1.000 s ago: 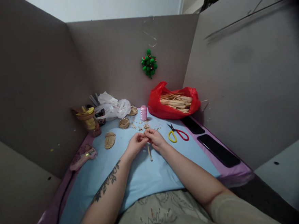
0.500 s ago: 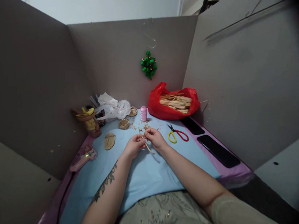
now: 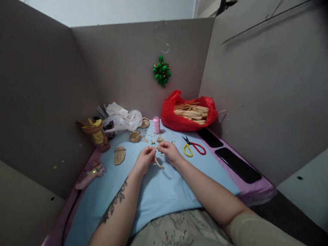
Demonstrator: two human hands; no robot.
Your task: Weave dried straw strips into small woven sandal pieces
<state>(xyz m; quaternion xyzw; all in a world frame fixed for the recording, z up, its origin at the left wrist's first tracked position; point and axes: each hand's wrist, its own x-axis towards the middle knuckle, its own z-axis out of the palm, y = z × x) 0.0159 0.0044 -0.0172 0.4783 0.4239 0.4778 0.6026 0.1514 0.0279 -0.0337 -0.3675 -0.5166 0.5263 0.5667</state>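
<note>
My left hand (image 3: 146, 158) is closed on a thin pale straw strand (image 3: 159, 164), whose loose end hangs down to the right over the blue cloth (image 3: 163, 190). My right hand (image 3: 169, 152) pinches the strand close to the left fingertips, with a short bit of it showing between the two hands. Small straw scraps (image 3: 160, 138) lie just beyond my fingers. Scissors (image 3: 193, 146) with one yellow and one red handle rest open to the right of my right hand. A flat woven oval piece (image 3: 119, 155) lies to the left.
Behind stand a small woven basket (image 3: 135, 136), a pink thread spool (image 3: 156, 125), a white plastic bag (image 3: 124, 118) and a red bag (image 3: 170, 115) of straw. Two phones (image 3: 238, 165) lie right, a pink glue gun (image 3: 91, 176) left. Grey panels surround the table.
My left hand has moved slightly left, away from the right, so the fingertips are further apart. The strand's loose end has shifted left with it. The whole view has shifted slightly.
</note>
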